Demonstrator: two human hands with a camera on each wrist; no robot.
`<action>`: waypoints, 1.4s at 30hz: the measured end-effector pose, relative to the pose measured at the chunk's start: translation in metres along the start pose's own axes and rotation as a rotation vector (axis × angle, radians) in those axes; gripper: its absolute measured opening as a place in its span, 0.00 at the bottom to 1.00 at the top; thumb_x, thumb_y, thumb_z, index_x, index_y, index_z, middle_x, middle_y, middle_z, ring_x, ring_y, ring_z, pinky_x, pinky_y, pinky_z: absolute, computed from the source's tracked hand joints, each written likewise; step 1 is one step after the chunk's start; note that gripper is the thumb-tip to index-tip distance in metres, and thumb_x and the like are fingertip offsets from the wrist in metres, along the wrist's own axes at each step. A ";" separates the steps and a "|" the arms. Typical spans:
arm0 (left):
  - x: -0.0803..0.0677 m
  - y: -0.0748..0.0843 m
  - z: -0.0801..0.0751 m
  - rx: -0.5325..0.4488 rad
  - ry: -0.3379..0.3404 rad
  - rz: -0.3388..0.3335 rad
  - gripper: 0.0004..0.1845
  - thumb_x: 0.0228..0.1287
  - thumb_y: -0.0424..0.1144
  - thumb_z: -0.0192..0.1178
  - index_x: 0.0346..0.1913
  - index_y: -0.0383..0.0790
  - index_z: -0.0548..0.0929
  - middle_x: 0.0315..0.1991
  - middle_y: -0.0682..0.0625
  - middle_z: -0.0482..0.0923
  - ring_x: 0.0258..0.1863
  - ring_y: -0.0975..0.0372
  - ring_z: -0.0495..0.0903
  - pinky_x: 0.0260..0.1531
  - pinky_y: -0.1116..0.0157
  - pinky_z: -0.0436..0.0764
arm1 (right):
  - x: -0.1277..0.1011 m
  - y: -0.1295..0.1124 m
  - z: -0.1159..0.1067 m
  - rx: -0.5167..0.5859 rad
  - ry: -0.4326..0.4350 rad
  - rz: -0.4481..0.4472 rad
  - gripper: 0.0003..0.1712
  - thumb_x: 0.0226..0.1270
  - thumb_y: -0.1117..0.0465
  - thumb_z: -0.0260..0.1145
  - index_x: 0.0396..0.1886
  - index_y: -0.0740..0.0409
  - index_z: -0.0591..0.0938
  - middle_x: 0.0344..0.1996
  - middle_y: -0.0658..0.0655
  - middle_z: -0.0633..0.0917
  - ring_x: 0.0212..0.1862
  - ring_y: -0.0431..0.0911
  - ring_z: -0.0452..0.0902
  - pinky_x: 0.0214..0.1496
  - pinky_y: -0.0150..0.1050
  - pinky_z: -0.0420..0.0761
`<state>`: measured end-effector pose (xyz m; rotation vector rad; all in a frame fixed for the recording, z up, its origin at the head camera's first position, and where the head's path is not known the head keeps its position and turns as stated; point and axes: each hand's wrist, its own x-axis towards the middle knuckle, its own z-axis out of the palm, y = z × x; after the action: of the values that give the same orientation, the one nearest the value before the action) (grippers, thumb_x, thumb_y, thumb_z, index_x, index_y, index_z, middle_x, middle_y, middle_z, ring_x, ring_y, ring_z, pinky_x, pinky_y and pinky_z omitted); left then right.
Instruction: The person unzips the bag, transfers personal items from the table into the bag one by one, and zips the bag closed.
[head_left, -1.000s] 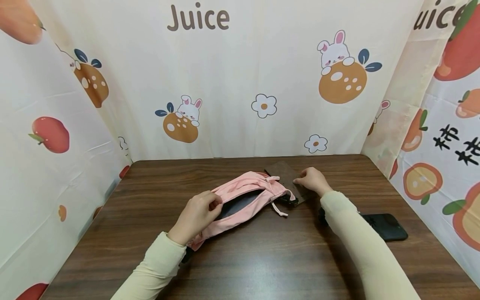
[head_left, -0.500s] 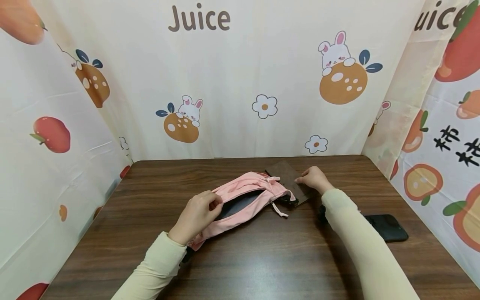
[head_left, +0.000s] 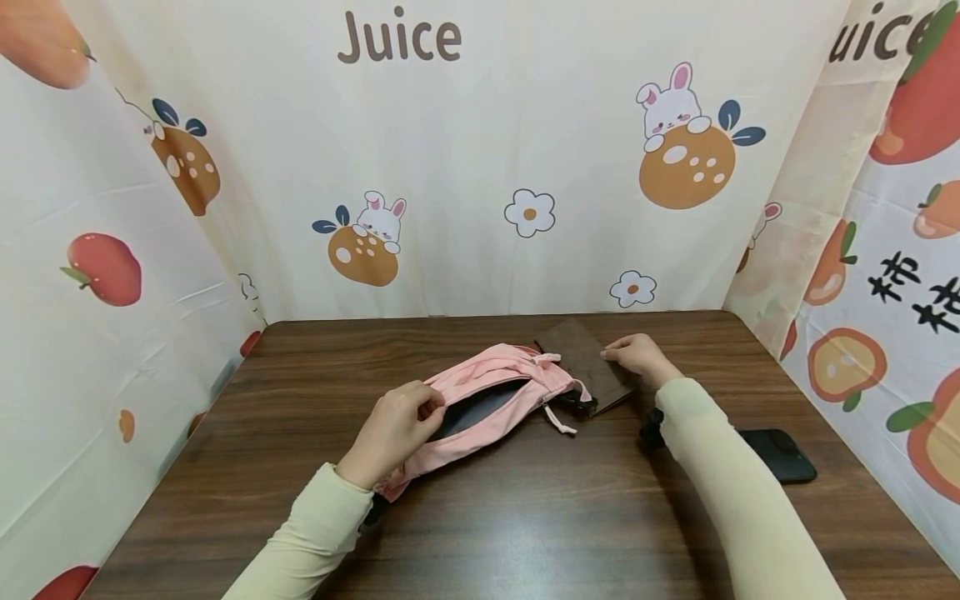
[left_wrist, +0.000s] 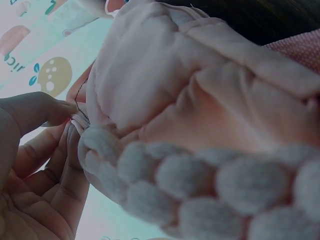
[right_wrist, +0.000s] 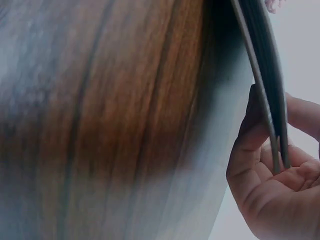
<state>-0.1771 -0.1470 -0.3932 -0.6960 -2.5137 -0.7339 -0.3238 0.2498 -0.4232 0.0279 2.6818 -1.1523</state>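
A pink waist bag point(head_left: 487, 400) lies slantwise on the table, its zipped mouth gaping over a dark grey lining. My left hand point(head_left: 397, 429) pinches the edge of that mouth at the near end; the left wrist view shows thumb and fingers on the zip edge point(left_wrist: 80, 117). Past the bag's far end is a flat brown folded wallet or notebook point(head_left: 581, 358); which one I cannot tell. My right hand point(head_left: 637, 357) pinches its right edge. From the right wrist, its two thin covers point(right_wrist: 262, 85) stand slightly apart with dark layers between, thumb and fingers on either side.
A black phone point(head_left: 776, 456) lies on the right of the brown wooden table point(head_left: 510, 533), partly behind the right sleeve. A black buckle point(head_left: 577, 402) and a pale pull cord point(head_left: 558, 419) hang at the bag's far end. A printed curtain point(head_left: 450, 150) encloses the back and sides.
The right hand has drawn slightly rightward, and the brown folded thing has shifted right and lifted a little at its near edge. The left hand and the bag have stayed in place.
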 end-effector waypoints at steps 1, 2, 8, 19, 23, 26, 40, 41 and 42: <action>0.000 0.000 0.000 0.000 0.000 -0.001 0.07 0.54 0.29 0.68 0.27 0.44 0.83 0.25 0.56 0.76 0.23 0.66 0.75 0.24 0.74 0.73 | 0.000 0.001 -0.001 0.010 -0.001 0.006 0.23 0.70 0.56 0.61 0.56 0.71 0.79 0.61 0.72 0.73 0.61 0.59 0.68 0.61 0.53 0.71; 0.000 0.000 0.000 -0.001 0.001 -0.002 0.07 0.54 0.29 0.68 0.27 0.44 0.83 0.25 0.56 0.76 0.23 0.66 0.75 0.24 0.74 0.73 | 0.000 0.002 -0.002 0.018 -0.002 0.011 0.24 0.71 0.56 0.60 0.56 0.70 0.79 0.62 0.71 0.73 0.62 0.59 0.68 0.62 0.53 0.71; 0.000 0.000 0.000 -0.010 -0.003 -0.013 0.06 0.55 0.29 0.68 0.28 0.44 0.83 0.25 0.55 0.77 0.23 0.66 0.75 0.24 0.74 0.73 | -0.003 0.004 -0.009 0.101 -0.004 0.061 0.25 0.72 0.55 0.58 0.60 0.69 0.77 0.67 0.70 0.68 0.66 0.60 0.65 0.67 0.56 0.68; 0.000 0.001 0.000 -0.016 -0.007 -0.024 0.06 0.55 0.29 0.68 0.28 0.44 0.83 0.25 0.55 0.76 0.23 0.66 0.74 0.24 0.74 0.73 | -0.013 0.006 -0.027 0.184 0.012 0.095 0.29 0.75 0.53 0.55 0.67 0.66 0.71 0.68 0.67 0.69 0.60 0.55 0.70 0.62 0.49 0.73; 0.000 0.000 0.001 -0.023 -0.003 -0.025 0.07 0.55 0.29 0.68 0.28 0.44 0.83 0.25 0.56 0.77 0.23 0.66 0.75 0.25 0.74 0.74 | -0.019 0.007 -0.034 0.264 0.026 0.097 0.30 0.75 0.52 0.56 0.69 0.65 0.70 0.42 0.51 0.80 0.32 0.37 0.69 0.38 0.33 0.74; 0.000 0.000 0.002 -0.027 0.003 -0.024 0.06 0.55 0.28 0.68 0.28 0.44 0.83 0.25 0.56 0.77 0.23 0.66 0.75 0.25 0.74 0.74 | -0.024 0.007 -0.037 0.344 0.026 0.098 0.32 0.74 0.51 0.57 0.71 0.66 0.67 0.27 0.40 0.74 0.23 0.31 0.64 0.29 0.29 0.70; -0.003 0.001 0.002 -0.061 0.020 -0.038 0.04 0.56 0.29 0.69 0.31 0.42 0.86 0.29 0.54 0.81 0.27 0.65 0.78 0.28 0.71 0.77 | -0.060 -0.005 -0.025 0.807 -0.034 0.063 0.24 0.72 0.58 0.60 0.64 0.60 0.68 0.27 0.38 0.78 0.22 0.30 0.70 0.27 0.26 0.73; -0.004 0.001 0.002 -0.064 0.024 -0.040 0.04 0.56 0.29 0.69 0.31 0.42 0.86 0.29 0.54 0.81 0.27 0.65 0.78 0.28 0.71 0.78 | -0.063 -0.006 -0.024 0.835 -0.048 0.062 0.24 0.72 0.59 0.60 0.64 0.60 0.67 0.28 0.39 0.80 0.25 0.31 0.74 0.29 0.27 0.76; -0.004 0.001 0.002 -0.067 0.030 -0.043 0.04 0.56 0.29 0.69 0.31 0.42 0.86 0.29 0.54 0.82 0.27 0.65 0.78 0.28 0.71 0.78 | -0.067 -0.007 -0.023 0.852 -0.059 0.064 0.27 0.73 0.59 0.59 0.67 0.60 0.65 0.29 0.39 0.81 0.27 0.31 0.76 0.31 0.28 0.77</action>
<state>-0.1737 -0.1464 -0.3966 -0.6507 -2.4934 -0.8409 -0.2642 0.2657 -0.3886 0.2073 1.9261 -2.1176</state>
